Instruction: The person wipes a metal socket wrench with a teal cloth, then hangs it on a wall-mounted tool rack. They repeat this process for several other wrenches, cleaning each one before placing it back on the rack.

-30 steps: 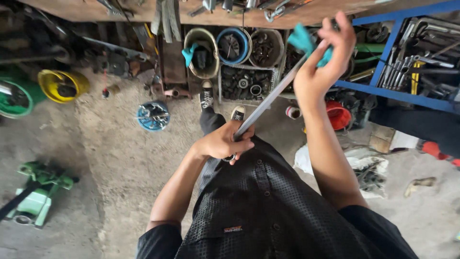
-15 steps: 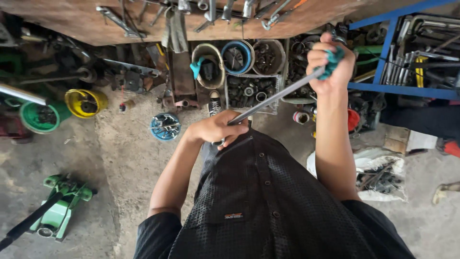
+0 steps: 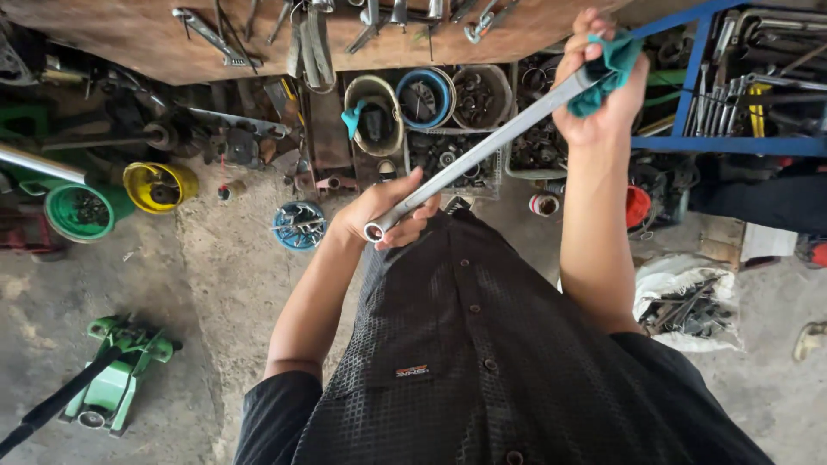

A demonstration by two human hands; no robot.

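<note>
The left hand (image 3: 388, 211) is closed round the ring end of a long steel wrench (image 3: 482, 148), and the right hand (image 3: 599, 95) presses a teal rag (image 3: 607, 69) shut around its far end (held slanting above the floor). Wiping looks underway, with the bare shaft between the hands possibly left to do; the rag hides the wrench's far head, so its cleanliness cannot be judged.

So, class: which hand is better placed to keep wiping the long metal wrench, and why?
The right hand: it already wraps the teal cloth around the wrench at its far end. The left hand grips the near end, probably just steadying it.
</note>
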